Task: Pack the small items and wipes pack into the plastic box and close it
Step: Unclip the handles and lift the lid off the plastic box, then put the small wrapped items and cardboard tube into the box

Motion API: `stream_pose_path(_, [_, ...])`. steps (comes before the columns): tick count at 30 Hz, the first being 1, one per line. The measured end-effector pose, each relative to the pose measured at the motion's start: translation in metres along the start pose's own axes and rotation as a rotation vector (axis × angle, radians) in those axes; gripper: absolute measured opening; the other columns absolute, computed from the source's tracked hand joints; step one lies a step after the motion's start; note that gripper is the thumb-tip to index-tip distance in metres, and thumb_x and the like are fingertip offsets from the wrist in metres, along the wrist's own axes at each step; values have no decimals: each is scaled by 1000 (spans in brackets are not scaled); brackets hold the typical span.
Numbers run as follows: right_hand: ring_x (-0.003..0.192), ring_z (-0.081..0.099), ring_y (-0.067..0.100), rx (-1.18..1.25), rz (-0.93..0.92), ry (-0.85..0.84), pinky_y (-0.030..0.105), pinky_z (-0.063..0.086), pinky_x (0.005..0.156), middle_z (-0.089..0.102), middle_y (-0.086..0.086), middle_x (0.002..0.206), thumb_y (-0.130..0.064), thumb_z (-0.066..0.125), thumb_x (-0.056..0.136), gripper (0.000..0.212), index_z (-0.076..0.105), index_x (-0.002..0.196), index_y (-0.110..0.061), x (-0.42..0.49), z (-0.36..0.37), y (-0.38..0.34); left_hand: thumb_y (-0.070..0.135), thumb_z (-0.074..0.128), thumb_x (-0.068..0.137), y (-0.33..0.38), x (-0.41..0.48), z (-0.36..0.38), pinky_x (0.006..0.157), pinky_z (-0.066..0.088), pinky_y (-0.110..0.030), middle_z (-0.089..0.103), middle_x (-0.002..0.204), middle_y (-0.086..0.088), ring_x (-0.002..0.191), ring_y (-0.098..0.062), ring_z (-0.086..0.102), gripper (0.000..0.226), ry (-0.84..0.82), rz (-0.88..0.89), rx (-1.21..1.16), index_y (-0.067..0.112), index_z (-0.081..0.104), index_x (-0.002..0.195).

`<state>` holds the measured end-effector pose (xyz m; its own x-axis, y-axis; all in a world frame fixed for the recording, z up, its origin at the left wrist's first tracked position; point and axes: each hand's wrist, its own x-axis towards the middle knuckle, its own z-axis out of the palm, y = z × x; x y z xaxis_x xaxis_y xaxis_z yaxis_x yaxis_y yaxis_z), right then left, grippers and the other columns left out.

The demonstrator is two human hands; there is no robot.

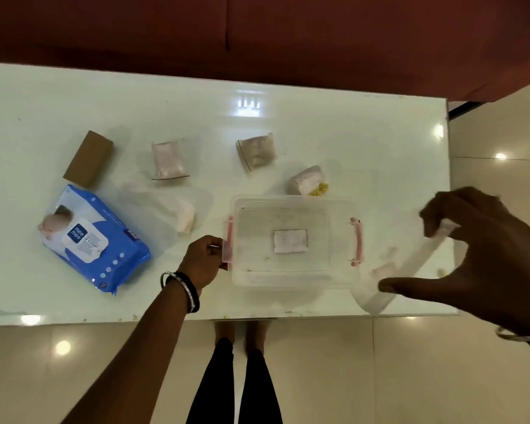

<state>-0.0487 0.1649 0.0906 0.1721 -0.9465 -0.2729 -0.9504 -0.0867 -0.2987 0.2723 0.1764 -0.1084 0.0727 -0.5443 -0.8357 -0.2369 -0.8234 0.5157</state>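
A glossy white table (349, 133) carries everything. Touching the left hand (204, 261) stands the clear plastic box (288, 276); the blue wipes pack (98, 240) lies left of it. Beyond the hand lie a brown box (88, 159) and three small bags (167, 160).

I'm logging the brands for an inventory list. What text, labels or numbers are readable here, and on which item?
"mee mee": white letters on the dark blue square on the flap of the blue wipes pack.
Small print beside it on the flap: too small to read.
Dark tab on the wipes pack's edge: letters blurred, unreadable.
White label in the plastic box: no legible text.
Brown box and the small bags: none visible.
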Motion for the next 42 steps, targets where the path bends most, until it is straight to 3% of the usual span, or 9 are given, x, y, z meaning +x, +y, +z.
stream_pose_path(3, [92,58,29,-15,109,48,43,56,71,59,-2,89,-88,65,40,72,45,77,-30,-29,-2,39,-8,48,93,-1,-3,0,41,45,-10,68,81,-5,63,-14,63,25,10,0,6,14,60,90])
stream_pose_path(10, [79,53,23,21,306,362,33,45,66,54,1,82,-81,72,47,75,53,72,-13,-62,63,105,-4,40,94,-2,-6,8,68,44,-32,70,85,-4,72,-21,64,33,33,1,15,22,60,89])
stream_pose_path(15, [103,61,27,159,384,499,22,39,74,59,5,83,-63,86,50,65,53,67,-10,-53,143,124,-8,38,92,-6,-6,7,70,46,-34,72,88,-5,78,-27,65,38,40,20,37,22,61,90])
stream_pose_path(22, [127,51,30,194,406,330,22,37,85,62,15,107,4,81,69,23,64,77,-10,-37,209,149,-7,45,92,-5,-6,3,89,51,-55,72,98,-11,95,-38,67,35,3,63,48,23,63,94])
stream_pose_path(27, [134,46,30,104,377,125,37,54,72,66,8,105,8,71,78,22,67,86,-13,-34,218,154,-6,49,92,-6,-7,2,89,52,-54,72,101,-13,98,-38,67,30,-6,65,40,19,63,99])
stream_pose_path(31, [133,46,35,110,430,76,42,54,83,69,10,98,18,62,71,30,69,85,-8,-25,213,147,-7,56,90,-3,-5,-2,89,55,-52,71,103,-20,98,-39,67,25,-7,59,27,14,65,100])
stream_pose_path(34, [121,59,34,140,538,72,38,49,90,74,12,97,12,61,77,26,75,85,-10,-8,198,137,-3,61,88,0,-2,-4,89,55,-51,71,99,-15,97,-38,67,22,-19,49,68,16,66,99])
stream_pose_path(39, [79,69,20,390,701,460,2,35,68,77,9,86,-14,63,91,11,72,93,-9,43,158,85,-1,54,90,7,4,-12,88,55,-51,71,94,-16,87,-37,68,23,40,88,160,15,67,100])
stream_pose_path(42, [78,72,21,497,679,517,23,47,80,77,7,84,-36,50,101,34,69,90,-9,85,146,42,0,52,92,19,5,-12,73,59,-30,71,83,-6,63,-12,69,23,200,215,210,16,67,92])
